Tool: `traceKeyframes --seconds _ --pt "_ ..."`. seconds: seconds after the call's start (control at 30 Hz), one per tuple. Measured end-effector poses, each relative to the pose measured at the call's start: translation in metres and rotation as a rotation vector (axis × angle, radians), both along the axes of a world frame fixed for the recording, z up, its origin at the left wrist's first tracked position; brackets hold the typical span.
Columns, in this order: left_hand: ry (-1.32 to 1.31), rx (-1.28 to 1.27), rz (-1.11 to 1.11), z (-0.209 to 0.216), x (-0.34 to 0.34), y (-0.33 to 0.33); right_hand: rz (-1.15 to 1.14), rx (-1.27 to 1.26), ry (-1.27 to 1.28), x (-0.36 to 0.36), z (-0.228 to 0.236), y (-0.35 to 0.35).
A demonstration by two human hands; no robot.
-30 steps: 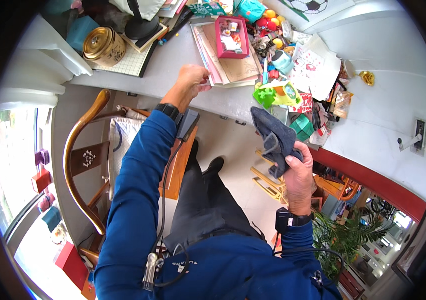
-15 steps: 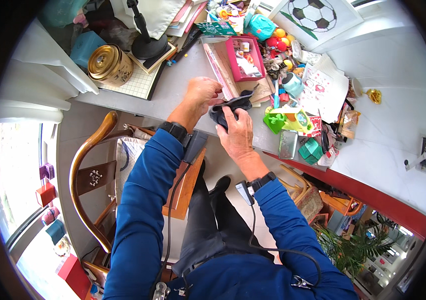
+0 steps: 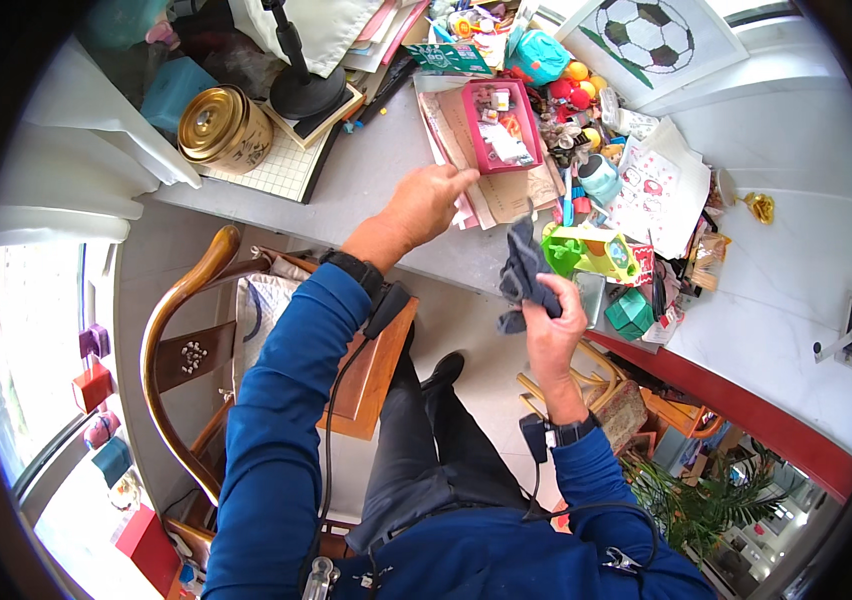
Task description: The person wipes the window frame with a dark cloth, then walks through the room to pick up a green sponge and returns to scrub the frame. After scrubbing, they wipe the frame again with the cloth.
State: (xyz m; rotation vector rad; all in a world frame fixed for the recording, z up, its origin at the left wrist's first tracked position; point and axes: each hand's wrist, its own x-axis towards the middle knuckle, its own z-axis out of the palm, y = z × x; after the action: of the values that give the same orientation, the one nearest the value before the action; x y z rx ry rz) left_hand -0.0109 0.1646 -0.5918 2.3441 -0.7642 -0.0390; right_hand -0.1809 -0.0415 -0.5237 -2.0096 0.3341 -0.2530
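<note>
Head view: the dark grey cloth hangs at the near edge of the grey desk, pinched between the thumb and fingers of the right hand. Farther left, the left hand has its fingers drawn together by the near left corner of a pink box, though whether they grip anything I cannot tell. The box sits on brown papers, left of a yellow-green toy.

The right hand hides part of the dark cloth (how much is unclear).

Downward fisheye view from head
</note>
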Motion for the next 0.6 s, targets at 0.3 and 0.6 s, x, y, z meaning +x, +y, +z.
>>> traceKeyframes --seconds 0.3,0.6 --pt "-0.245 0.279 -0.079 -0.011 0.01 0.007 0.066 -0.126 -0.021 -0.02 0.003 0.01" --pt "-0.155 0.337 -0.021 -0.01 0.001 0.001 0.036 -0.32 0.002 -0.009 -0.022 -0.029"
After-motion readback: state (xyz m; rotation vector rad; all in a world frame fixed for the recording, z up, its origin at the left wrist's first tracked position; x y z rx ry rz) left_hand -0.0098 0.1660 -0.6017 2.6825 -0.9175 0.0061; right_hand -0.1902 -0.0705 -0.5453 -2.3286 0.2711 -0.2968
